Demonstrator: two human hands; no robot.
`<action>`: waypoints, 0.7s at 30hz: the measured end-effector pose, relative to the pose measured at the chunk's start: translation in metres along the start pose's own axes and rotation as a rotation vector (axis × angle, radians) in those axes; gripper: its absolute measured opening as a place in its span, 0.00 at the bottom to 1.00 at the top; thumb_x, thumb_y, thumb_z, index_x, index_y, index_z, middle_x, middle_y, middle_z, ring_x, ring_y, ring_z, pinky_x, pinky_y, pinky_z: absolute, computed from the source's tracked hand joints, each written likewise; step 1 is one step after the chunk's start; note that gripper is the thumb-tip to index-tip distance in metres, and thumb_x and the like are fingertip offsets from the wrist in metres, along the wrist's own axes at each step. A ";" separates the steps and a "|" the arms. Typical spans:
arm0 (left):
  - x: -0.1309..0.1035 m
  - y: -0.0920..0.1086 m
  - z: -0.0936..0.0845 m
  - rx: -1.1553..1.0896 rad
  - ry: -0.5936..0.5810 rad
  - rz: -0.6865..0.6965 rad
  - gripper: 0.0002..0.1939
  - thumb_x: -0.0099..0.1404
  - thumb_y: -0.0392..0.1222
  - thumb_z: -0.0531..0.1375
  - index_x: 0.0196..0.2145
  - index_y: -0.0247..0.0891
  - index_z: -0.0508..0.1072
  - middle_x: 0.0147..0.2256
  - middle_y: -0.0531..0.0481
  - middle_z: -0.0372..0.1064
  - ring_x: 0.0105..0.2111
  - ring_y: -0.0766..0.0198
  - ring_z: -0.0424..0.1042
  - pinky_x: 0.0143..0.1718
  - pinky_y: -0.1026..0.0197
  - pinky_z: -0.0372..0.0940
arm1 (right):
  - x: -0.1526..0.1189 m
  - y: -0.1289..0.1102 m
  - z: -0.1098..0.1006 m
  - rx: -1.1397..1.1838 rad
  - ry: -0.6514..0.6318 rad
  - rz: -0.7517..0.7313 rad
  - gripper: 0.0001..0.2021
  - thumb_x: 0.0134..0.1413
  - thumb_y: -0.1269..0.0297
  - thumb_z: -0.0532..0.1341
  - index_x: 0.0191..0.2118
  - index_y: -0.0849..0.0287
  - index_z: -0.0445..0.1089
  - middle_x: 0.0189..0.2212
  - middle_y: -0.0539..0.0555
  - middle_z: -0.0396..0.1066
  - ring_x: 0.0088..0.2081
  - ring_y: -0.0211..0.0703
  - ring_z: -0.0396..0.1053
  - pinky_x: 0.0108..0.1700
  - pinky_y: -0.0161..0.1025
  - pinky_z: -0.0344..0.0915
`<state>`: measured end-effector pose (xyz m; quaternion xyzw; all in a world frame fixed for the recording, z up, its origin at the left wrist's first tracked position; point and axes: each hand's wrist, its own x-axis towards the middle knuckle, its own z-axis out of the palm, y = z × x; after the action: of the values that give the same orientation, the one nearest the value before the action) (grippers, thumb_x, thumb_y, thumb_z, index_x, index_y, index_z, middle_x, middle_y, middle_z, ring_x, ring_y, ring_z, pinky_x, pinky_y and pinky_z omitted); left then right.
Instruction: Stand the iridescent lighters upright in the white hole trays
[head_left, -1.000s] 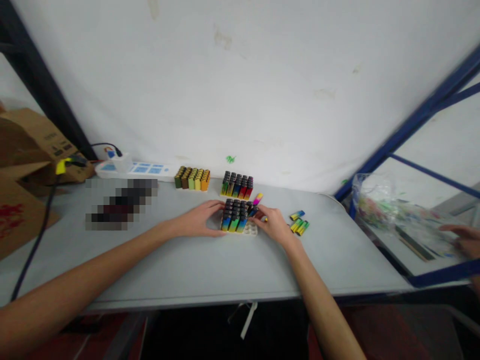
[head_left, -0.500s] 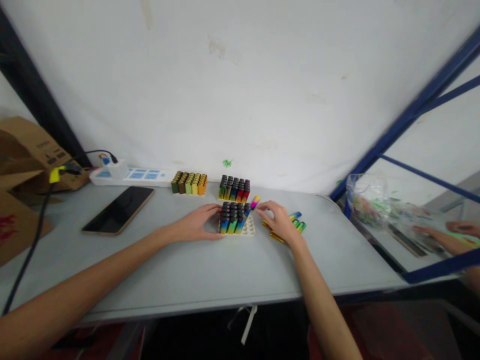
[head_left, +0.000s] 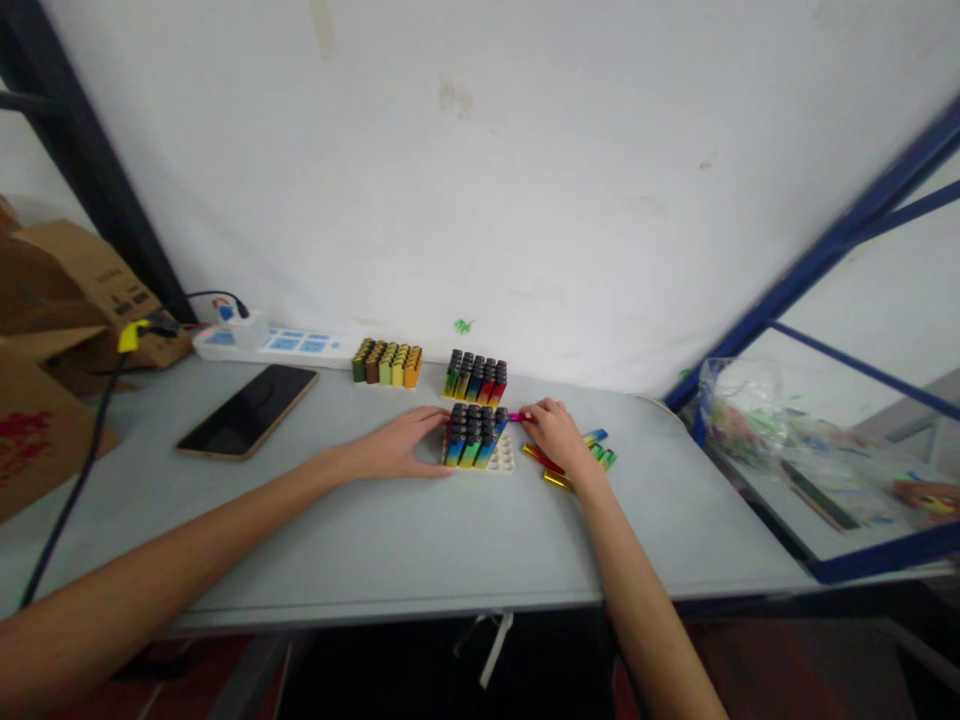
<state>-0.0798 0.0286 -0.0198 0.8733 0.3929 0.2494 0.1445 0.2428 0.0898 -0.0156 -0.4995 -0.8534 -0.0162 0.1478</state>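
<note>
A white pegged tray (head_left: 501, 459) stands on the grey table, with upright black-topped lighters (head_left: 469, 437) in blue, green and yellow filling its left part. My left hand (head_left: 397, 445) wraps the tray's left side, thumb at the near corner and fingers at the far one. Just right of the tray, my right hand (head_left: 556, 435) has its fingertips closed on the end of a pink lighter (head_left: 517, 416), which is partly hidden. Under and beside that hand lie several loose shiny lighters, among them a gold one (head_left: 557, 481) and a green one (head_left: 604, 457).
Behind stand another lighter block (head_left: 475, 378) and a gold-green block (head_left: 387, 363). To the left are a phone (head_left: 249, 412), a power strip (head_left: 300, 343), a cable and a cardboard box (head_left: 52, 430). Beyond the blue frame (head_left: 750, 345), a plastic bag (head_left: 742, 410) and another person's hand show.
The pink lighter has tipped lower beside the tray, and my right hand has come down with it, its fingers closing in. My left hand stays at the tray. The view has shifted slightly.
</note>
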 end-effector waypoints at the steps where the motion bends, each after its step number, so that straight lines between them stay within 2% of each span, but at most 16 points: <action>1: 0.000 0.000 0.000 0.002 0.004 -0.001 0.39 0.59 0.63 0.68 0.60 0.36 0.69 0.60 0.35 0.68 0.59 0.42 0.69 0.64 0.45 0.62 | -0.002 0.000 -0.002 -0.015 -0.005 0.027 0.12 0.69 0.65 0.57 0.52 0.57 0.75 0.46 0.63 0.73 0.49 0.51 0.71 0.55 0.46 0.67; 4: 0.000 0.000 0.000 0.006 0.014 -0.004 0.39 0.59 0.64 0.68 0.59 0.36 0.69 0.60 0.35 0.69 0.60 0.42 0.69 0.64 0.46 0.62 | -0.009 0.001 -0.007 0.000 -0.010 0.042 0.11 0.70 0.62 0.56 0.48 0.59 0.75 0.42 0.62 0.74 0.46 0.51 0.71 0.52 0.45 0.68; 6: 0.000 0.002 0.000 0.007 0.019 -0.004 0.38 0.59 0.64 0.68 0.59 0.37 0.70 0.59 0.36 0.69 0.59 0.42 0.69 0.64 0.46 0.62 | -0.014 0.000 -0.013 0.067 0.039 0.013 0.12 0.71 0.62 0.55 0.45 0.59 0.75 0.41 0.61 0.74 0.46 0.50 0.71 0.52 0.45 0.67; 10: 0.001 0.005 -0.003 0.002 0.018 -0.002 0.38 0.59 0.63 0.68 0.58 0.37 0.70 0.58 0.36 0.70 0.58 0.42 0.70 0.63 0.46 0.63 | -0.024 -0.005 -0.025 0.392 0.141 -0.023 0.12 0.71 0.59 0.56 0.48 0.58 0.74 0.43 0.58 0.78 0.41 0.46 0.74 0.49 0.44 0.71; 14: 0.000 0.007 -0.005 -0.005 0.011 0.010 0.37 0.59 0.62 0.68 0.58 0.37 0.70 0.59 0.36 0.69 0.58 0.43 0.70 0.63 0.45 0.63 | -0.029 -0.014 -0.033 0.633 0.122 -0.029 0.11 0.66 0.56 0.62 0.47 0.57 0.74 0.43 0.55 0.79 0.41 0.44 0.77 0.47 0.42 0.73; 17: 0.000 0.006 -0.004 -0.002 0.003 0.000 0.37 0.60 0.62 0.68 0.59 0.37 0.69 0.59 0.36 0.69 0.59 0.43 0.69 0.64 0.46 0.62 | -0.029 -0.020 -0.036 0.691 0.096 -0.053 0.11 0.65 0.55 0.63 0.43 0.57 0.75 0.39 0.55 0.80 0.40 0.45 0.78 0.47 0.42 0.73; 21: 0.000 0.005 -0.003 -0.002 -0.014 -0.018 0.38 0.59 0.62 0.68 0.59 0.35 0.69 0.60 0.34 0.68 0.60 0.41 0.68 0.64 0.45 0.62 | -0.030 -0.026 -0.035 0.756 0.073 -0.068 0.11 0.63 0.53 0.64 0.40 0.57 0.73 0.36 0.54 0.79 0.38 0.46 0.78 0.42 0.40 0.74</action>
<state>-0.0784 0.0259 -0.0147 0.8713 0.3993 0.2427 0.1504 0.2426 0.0456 0.0132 -0.3801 -0.8094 0.2773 0.3514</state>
